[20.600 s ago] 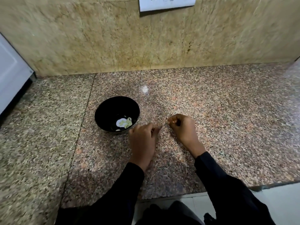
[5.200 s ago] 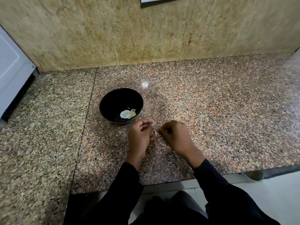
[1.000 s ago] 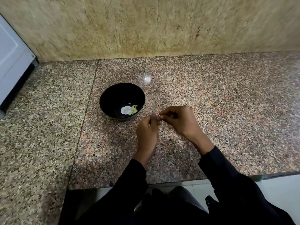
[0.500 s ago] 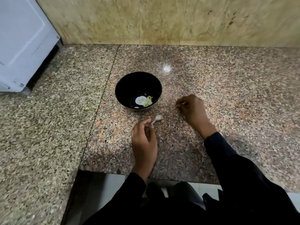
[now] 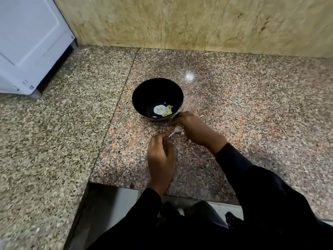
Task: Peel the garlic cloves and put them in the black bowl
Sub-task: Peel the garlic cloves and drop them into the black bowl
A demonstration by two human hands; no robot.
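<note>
The black bowl (image 5: 144,94) stands on the granite counter and has pale peeled garlic pieces (image 5: 166,110) at its bottom. Just in front of it, low over the counter, is a whitish garlic clove (image 5: 177,129) with a thin tail. My left hand (image 5: 160,157) pinches the tail end between its curled fingertips. My right hand (image 5: 196,131) comes in from the right, fingers curled around the clove's thick end, its knuckles close to the bowl's near rim. Most of the clove's far side is hidden by my right fingers.
A white appliance (image 5: 30,42) stands at the back left on the counter. A stone wall (image 5: 180,22) closes the back. The counter's front edge (image 5: 162,191) steps back right under my forearms, with floor tiles below.
My right hand, apart from the clove half a second ago, has moved left and taken hold of its thick end. My left hand keeps its pinch on the tail.
</note>
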